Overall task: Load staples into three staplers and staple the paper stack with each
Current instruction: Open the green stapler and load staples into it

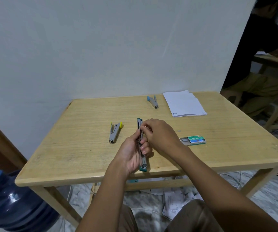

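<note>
Left hand (133, 154) has the teal stapler (140, 123), fingers curled round its middle in a firm grip. The stapler is swung fully open, one long straight line running away from the person above the near half of the tabletop (84, 148). There are teal plastic caps at both ends and a bare metal channel between them.

Right hand (160, 136) is in over the top, its fingertips drawn tight together right at the channel. That grip is nearly closed, but I cannot tell whether it pinches anything.

To the left, the yellow stapler (115, 132) lies on the wood with its jaws parted in a narrow V, grey body and yellow tips. Far side, the blue stapler (153, 102) lies the same way, just beside the paper stack (184, 103), white sheets with ragged far corners. To the right of the hands is the staple box (194, 140), green and blue, its tray slid partway out.
</note>
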Demonstrator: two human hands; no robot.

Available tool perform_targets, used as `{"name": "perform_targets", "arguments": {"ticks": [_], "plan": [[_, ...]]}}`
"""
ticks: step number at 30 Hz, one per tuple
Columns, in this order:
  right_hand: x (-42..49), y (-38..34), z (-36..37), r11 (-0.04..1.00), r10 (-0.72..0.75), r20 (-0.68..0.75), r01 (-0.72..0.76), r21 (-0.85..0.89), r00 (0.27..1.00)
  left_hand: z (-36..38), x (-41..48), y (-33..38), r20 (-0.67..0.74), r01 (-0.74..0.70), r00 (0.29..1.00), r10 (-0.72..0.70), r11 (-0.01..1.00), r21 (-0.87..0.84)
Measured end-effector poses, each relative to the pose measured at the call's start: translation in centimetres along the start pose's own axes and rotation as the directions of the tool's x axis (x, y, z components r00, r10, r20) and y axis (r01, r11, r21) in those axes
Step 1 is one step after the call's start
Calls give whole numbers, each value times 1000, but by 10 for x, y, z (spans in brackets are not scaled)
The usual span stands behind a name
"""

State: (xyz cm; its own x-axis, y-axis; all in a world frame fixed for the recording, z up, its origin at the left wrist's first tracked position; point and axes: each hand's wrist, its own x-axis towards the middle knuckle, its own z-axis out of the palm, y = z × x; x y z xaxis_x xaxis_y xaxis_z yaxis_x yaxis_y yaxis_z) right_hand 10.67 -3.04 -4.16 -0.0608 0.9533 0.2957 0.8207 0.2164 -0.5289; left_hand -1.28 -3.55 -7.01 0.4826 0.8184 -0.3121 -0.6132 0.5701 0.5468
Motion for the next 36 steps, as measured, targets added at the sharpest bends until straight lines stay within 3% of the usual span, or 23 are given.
{"name": "perform_targets", "arguments": {"ticks": [8,13,17,20,23,27,33,36], "plan": [[4,-5,6,988,11,-61,-21,-153,998,0,0,0,-16,-8,1000,8,1000,15],[5,-6,0,994,103,-77,-101,30,992,-2,2,1,0,27,1000,-27,1000,-14],[-13,-2,-5,978,103,-132,-76,196,986,1,-2,0,-21,24,999,-24,999,-33],[-35,1,-6,965,-39,-18,42,261,999,4,-8,2,-25,15,1000,-17,997,-75],[-51,11,-10,960,-262,151,242,139,953,2,-7,4,-58,1,998,-3,999,-32],[-58,26,-17,938,-347,287,330,107,893,1,-7,3,-37,-18,999,16,997,-78],[-58,36,-25,879,-459,137,426,212,878,3,-8,4,-15,-54,998,53,996,-68],[-57,35,-31,864,-394,-11,374,336,919,2,-9,4,20,-36,999,38,995,-92]]}}
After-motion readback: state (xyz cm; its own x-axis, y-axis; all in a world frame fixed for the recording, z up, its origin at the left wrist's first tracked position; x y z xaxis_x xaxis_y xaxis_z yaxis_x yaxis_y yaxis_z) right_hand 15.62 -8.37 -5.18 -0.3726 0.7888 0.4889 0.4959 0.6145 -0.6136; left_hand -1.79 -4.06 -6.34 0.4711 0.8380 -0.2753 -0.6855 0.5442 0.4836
